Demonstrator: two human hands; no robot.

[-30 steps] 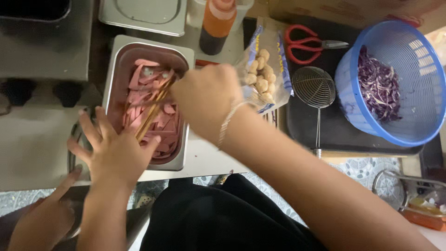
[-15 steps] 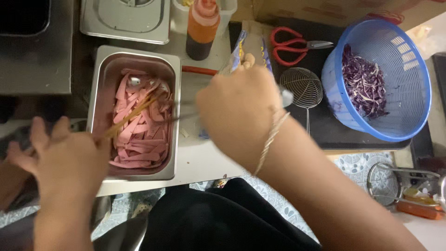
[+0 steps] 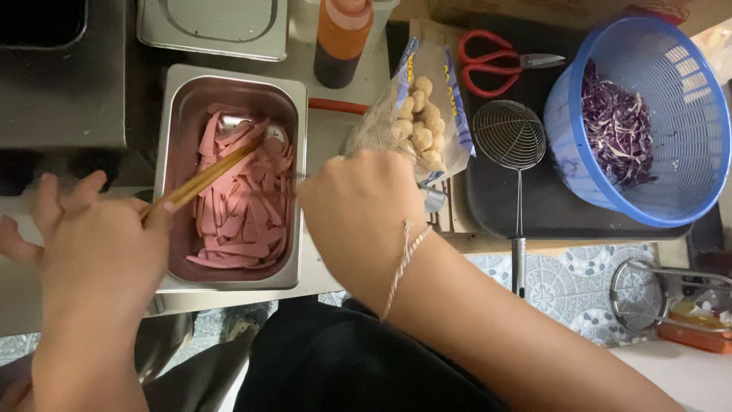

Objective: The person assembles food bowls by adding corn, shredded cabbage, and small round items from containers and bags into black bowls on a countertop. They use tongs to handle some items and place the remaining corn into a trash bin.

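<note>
- Wooden chopsticks (image 3: 210, 174) pinched in left hand (image 3: 95, 244), tips in steel pan (image 3: 171, 229) of pink strips (image 3: 244, 206), far left.
- Right hand (image 3: 362, 210) fingers closed on ball bag (image 3: 415, 114); a tilt may spill balls.

A grey metal counter (image 3: 335, 130) is seen from above. A steel pan (image 3: 179, 114) full of pink strips is set on it. A steel lid (image 3: 210, 27) and an orange bottle (image 3: 341, 38) are placed behind the pan. A black tray (image 3: 496, 202) is laid to the right, just beside a clear bag of little balls (image 3: 415, 114).
</note>
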